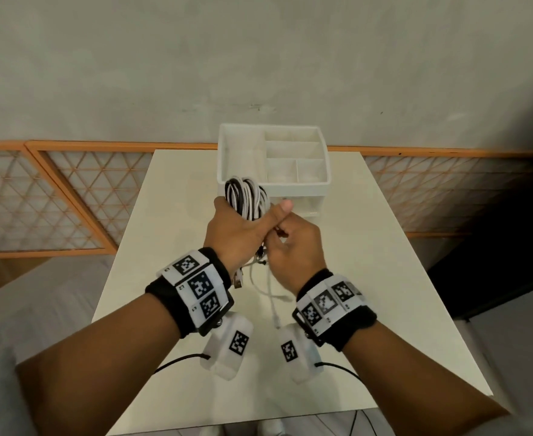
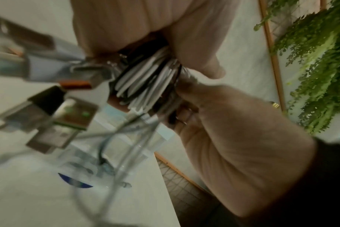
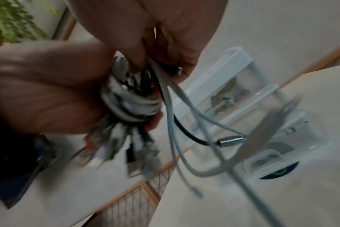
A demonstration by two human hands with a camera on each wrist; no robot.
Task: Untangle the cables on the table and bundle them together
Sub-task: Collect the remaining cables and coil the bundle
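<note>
A coil of black and white cables [image 1: 247, 194] stands up out of my left hand [image 1: 241, 220], whose fingers and thumb curl round its middle above the table. My right hand [image 1: 279, 236] is right beside it and pinches the loose cable tails [image 1: 270, 291], which hang down to the tabletop. In the left wrist view the cable coil [image 2: 145, 81] is squeezed in my fist, with several USB plugs [image 2: 47, 121] dangling from it. The right wrist view shows the coil [image 3: 130, 106], white loose tails [image 3: 186, 138] and a black lead with a metal plug [image 3: 231, 140].
A white compartmented organizer box [image 1: 320, 184] stands at the table's far edge, just beyond the hands. The white table [image 1: 384, 278] is narrow, with floor on both sides. Orange lattice panels [image 1: 54, 196] line the wall behind.
</note>
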